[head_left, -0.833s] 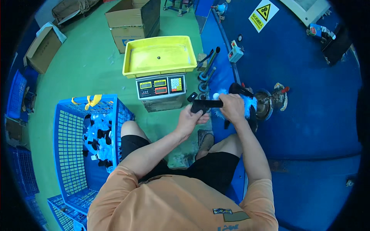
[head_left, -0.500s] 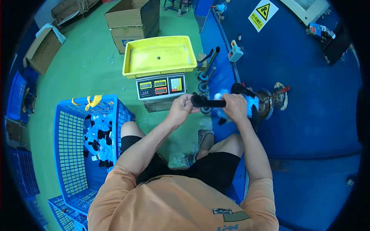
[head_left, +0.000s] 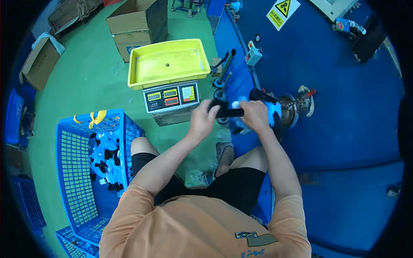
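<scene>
The right hand (head_left: 255, 115) is closed around a black plush limb (head_left: 232, 113) next to blue fur (head_left: 274, 112) by a metal fitting (head_left: 291, 112), while the left hand (head_left: 202, 120) half-curls, its hold too blurred to judge, at the limb's far end, so an uneven tug might strain a seam.

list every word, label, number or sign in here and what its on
Warning sign: black-and-yellow triangle symbol above a printed line, not copied here.
Scale: small panel print and key markings, too small to read.
Cardboard box: faint print and a blue mark, too blurred.
Orange shirt: chest badge and lettering, not copied here.
</scene>
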The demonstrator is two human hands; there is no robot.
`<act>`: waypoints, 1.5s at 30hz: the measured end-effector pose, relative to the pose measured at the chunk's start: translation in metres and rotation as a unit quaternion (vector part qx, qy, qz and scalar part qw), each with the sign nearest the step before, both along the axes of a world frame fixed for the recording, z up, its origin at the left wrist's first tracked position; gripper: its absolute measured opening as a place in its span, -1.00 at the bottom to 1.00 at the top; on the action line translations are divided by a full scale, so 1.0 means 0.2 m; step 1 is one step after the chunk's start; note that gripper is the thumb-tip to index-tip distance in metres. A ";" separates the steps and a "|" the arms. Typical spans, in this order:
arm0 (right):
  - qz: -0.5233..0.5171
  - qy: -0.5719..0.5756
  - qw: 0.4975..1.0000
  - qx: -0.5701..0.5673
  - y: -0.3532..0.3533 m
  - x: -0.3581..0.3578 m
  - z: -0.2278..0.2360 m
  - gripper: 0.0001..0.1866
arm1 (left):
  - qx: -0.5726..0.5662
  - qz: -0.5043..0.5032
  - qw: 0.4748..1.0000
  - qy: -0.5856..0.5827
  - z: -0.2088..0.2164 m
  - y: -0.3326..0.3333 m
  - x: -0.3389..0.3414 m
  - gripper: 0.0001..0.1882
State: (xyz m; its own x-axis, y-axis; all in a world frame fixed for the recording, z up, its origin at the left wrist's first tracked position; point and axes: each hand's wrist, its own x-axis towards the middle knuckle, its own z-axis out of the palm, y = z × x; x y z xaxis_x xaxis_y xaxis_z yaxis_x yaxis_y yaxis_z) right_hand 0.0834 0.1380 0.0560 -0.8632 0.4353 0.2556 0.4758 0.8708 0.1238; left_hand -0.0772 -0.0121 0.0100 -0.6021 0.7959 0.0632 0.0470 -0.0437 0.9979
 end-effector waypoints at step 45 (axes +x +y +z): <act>-0.234 0.453 0.713 -0.482 -0.03 0.39 -0.62 -0.79 | -0.022 -0.139 0.950 -0.278 0.08 -0.06 -0.09 -0.83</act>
